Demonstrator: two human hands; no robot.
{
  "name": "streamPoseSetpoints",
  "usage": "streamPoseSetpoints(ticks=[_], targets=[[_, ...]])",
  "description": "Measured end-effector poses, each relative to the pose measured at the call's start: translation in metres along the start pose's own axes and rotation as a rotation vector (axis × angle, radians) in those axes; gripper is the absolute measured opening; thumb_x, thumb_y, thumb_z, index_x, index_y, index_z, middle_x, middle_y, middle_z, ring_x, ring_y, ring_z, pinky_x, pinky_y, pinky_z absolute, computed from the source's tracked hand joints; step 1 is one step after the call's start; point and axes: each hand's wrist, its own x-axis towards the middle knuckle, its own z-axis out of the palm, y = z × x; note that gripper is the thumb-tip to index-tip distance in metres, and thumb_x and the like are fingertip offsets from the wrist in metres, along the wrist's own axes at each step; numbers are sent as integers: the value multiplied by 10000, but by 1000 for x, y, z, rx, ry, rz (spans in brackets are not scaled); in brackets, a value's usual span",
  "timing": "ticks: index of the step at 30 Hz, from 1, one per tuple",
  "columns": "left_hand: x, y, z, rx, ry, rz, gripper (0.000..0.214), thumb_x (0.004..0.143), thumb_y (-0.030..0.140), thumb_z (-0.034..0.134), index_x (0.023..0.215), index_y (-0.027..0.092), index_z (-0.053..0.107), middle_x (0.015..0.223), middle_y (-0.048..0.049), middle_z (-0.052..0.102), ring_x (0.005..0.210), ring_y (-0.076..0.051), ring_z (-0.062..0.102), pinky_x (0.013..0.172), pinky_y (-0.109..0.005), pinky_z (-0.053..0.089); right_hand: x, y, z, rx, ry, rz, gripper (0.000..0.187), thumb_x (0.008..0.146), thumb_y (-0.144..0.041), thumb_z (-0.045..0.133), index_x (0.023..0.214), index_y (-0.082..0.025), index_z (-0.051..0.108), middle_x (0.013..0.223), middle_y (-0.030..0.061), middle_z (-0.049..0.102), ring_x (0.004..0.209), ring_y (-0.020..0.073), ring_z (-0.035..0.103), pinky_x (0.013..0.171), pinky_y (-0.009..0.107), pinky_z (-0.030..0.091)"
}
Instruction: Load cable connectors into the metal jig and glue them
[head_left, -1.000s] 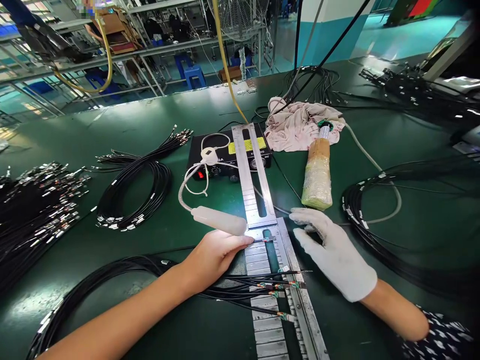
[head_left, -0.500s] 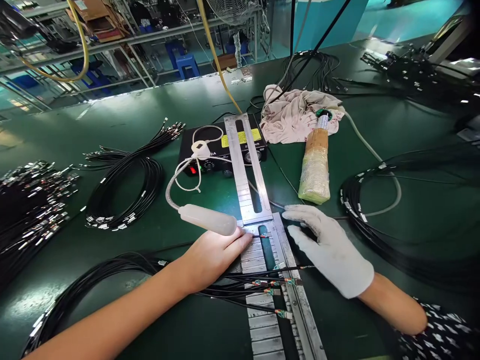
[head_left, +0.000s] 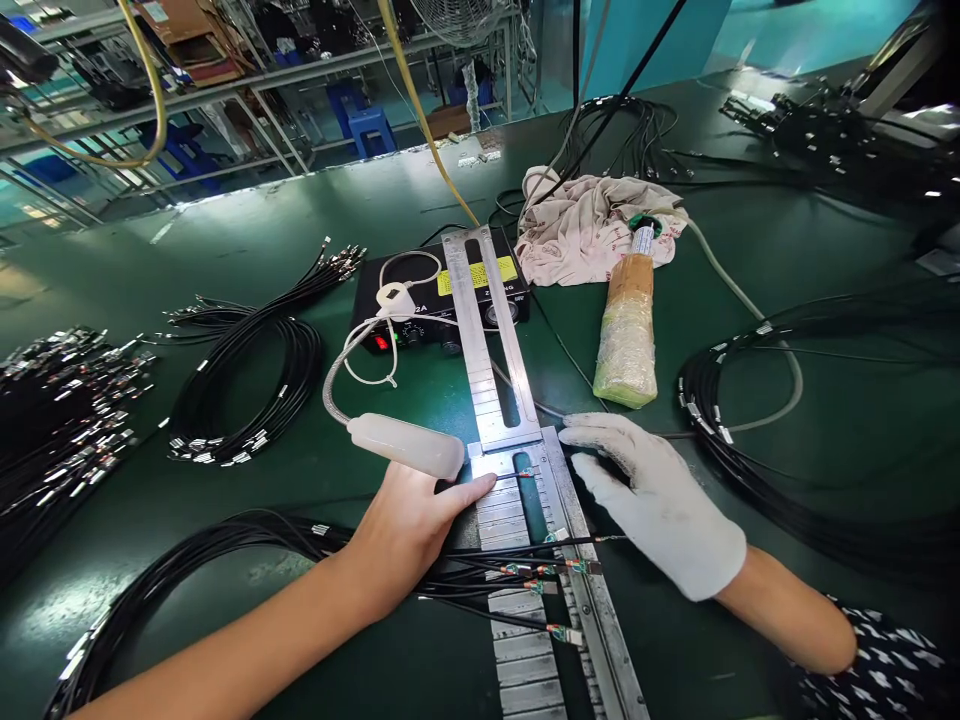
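My left hand [head_left: 405, 530] lies at the left edge of a slotted metal fixture [head_left: 510, 660]. Its thumb is stretched out, the tip against a thin black cable [head_left: 511, 475] laid across the fixture. The other fingers are apart from the thumb, partly hidden behind the white lamp head [head_left: 409, 445]. Beside the fixture's right rail, my right hand [head_left: 660, 505], in a white glove, is open with nothing visible in it. Several black cables [head_left: 480, 553] with stripped coloured wires and small connectors [head_left: 564, 634] cross the fixture below my left hand.
Behind the fixture stands a black control box [head_left: 435, 340] with a lit red switch. Coiled cable bundles [head_left: 244, 390] lie left and right. A wrapped bottle-like object [head_left: 627, 330] lies by a crumpled cloth [head_left: 592, 220]. A yellow hose [head_left: 424, 110] hangs down.
My left hand has drawn back slightly left, its fingers coming away from the fixture while the thumb tip stays at the cable. The gloved right hand has hardly moved.
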Motion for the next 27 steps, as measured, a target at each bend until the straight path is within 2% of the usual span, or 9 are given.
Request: streamPoseSetpoints(ticks=[4,9,11,14,16,18,20,22,27], targets=[[-11,2,2,18,-67,-22,413,999,117,320,1339,224,527,826,-40,570,717,-181,460,608,-293,369,3,2,0,32,-7,-15,246,900,-197,526,1087,-263,672,1171,37,682,1106,222,637,993,443,512],[-13,22,-15,-214,-159,-121,343,1010,207,399,1346,237,458,964,-37,601,828,-184,512,715,-304,417,-4,-3,-4,77,4,-45,240,917,-196,502,1082,-256,665,1128,34,706,1060,203,657,944,408,546],[-17,31,-27,-295,-243,-187,256,1008,265,428,1250,226,502,993,-35,605,856,-184,530,746,-298,431,-17,-9,-6,61,-17,-96,247,934,-201,500,1109,-284,653,1112,18,714,1044,198,658,934,411,544],[-27,37,-48,-435,-445,-312,191,1021,280,390,1007,230,573,906,-5,583,808,-153,551,712,-250,431,-43,-18,-6,-9,-54,-188,299,940,-221,537,1210,-335,599,1180,11,687,1126,221,609,997,470,486],[-35,37,-61,-529,-550,-397,208,1016,290,407,923,231,584,872,11,575,783,-132,560,700,-223,428,-54,-20,-6,-8,-59,-182,333,941,-235,547,1254,-348,561,1221,15,663,1177,231,575,1025,485,462],[-43,36,-70,-586,-594,-496,178,989,297,477,888,235,610,847,20,579,767,-124,565,675,-208,423,-57,-19,-6,35,-41,-122,321,946,-252,538,1250,-351,554,1208,13,668,1162,223,587,1003,462,487],[-47,35,-71,-639,-578,-589,158,948,271,548,836,232,651,831,19,576,733,-118,562,632,-204,412,-54,-17,-6,75,-20,-56,277,946,-270,529,1205,-353,581,1157,0,690,1098,210,628,960,433,524],[-46,35,-66,-707,-495,-618,150,912,236,592,807,229,699,844,7,578,721,-118,568,626,-212,414,-48,-15,-6,97,-12,0,243,940,-282,528,1158,-343,617,1119,-4,708,1043,206,659,934,419,545],[-25,34,-37,-642,-245,-505,182,940,229,546,856,206,705,845,-23,594,804,-155,579,702,-260,441,-36,-14,-8,154,-4,46,218,923,-288,539,1101,-307,664,1088,9,725,1002,204,682,920,388,561]])
